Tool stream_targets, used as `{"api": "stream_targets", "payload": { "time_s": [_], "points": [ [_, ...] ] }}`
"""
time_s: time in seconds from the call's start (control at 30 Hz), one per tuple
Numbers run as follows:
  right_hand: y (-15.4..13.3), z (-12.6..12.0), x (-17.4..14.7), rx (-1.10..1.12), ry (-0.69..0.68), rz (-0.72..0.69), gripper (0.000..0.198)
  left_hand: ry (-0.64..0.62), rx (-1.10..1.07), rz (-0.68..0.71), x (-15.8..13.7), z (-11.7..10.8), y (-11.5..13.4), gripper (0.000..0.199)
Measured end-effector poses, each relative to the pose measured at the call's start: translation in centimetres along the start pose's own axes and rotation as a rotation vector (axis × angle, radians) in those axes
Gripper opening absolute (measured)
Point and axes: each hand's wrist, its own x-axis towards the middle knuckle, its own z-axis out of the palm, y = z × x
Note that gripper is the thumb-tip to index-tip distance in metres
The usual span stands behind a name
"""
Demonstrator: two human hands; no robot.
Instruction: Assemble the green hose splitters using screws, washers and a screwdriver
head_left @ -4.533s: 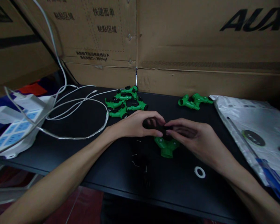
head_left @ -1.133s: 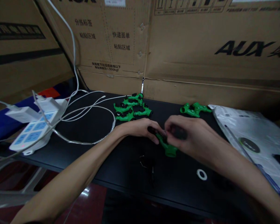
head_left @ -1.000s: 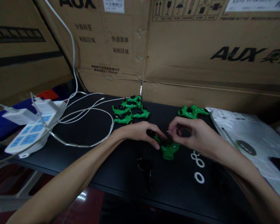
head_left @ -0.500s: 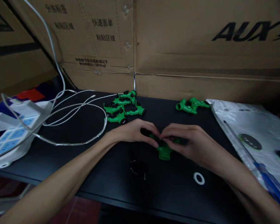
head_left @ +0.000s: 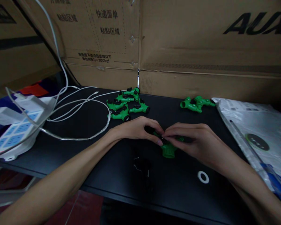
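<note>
A green Y-shaped hose splitter point(head_left: 168, 152) lies on the black table in front of me, its wide round collar facing me. My left hand point(head_left: 142, 129) is closed on its left side, thumb and fingers around it. From the right, my right hand point(head_left: 196, 137) pinches a tiny shiny screw over the middle of the splitter. Fingers of both hands nearly meet there and hide most of the fitting. Nearer to me lie small black parts point(head_left: 145, 165) with a few thin shiny screws, hard to make out. A white ring washer point(head_left: 203, 177) rests below my right wrist.
Several green splitters with black valves point(head_left: 120, 115) are grouped behind my left hand. More green fittings point(head_left: 196, 104) lie at the back right. A screwdriver point(head_left: 269, 172) rests on a silvery bag point(head_left: 245, 125). White cables point(head_left: 72, 137) and a power strip point(head_left: 21, 128) occupy the left; cardboard boxes point(head_left: 178, 56) stand behind.
The camera view has shifted slightly, so everything sits a little further right and higher. Both hands stay at the splitter with almost the same hold.
</note>
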Motion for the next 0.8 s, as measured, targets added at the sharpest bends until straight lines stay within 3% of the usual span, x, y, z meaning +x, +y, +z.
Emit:
{"api": "stream_targets", "payload": {
  "time_s": [0.57,0.8],
  "points": [
    [-0.31,-0.15,-0.13,-0.165,-0.037,-0.116,0.023,0.012,0.002,-0.009,0.02,0.06,-0.14,0.028],
    [-0.09,-0.28,-0.24,-0.073,-0.075,-0.042,0.023,0.005,-0.004,-0.007,0.0,0.05,-0.24,0.029]
  ]
}}
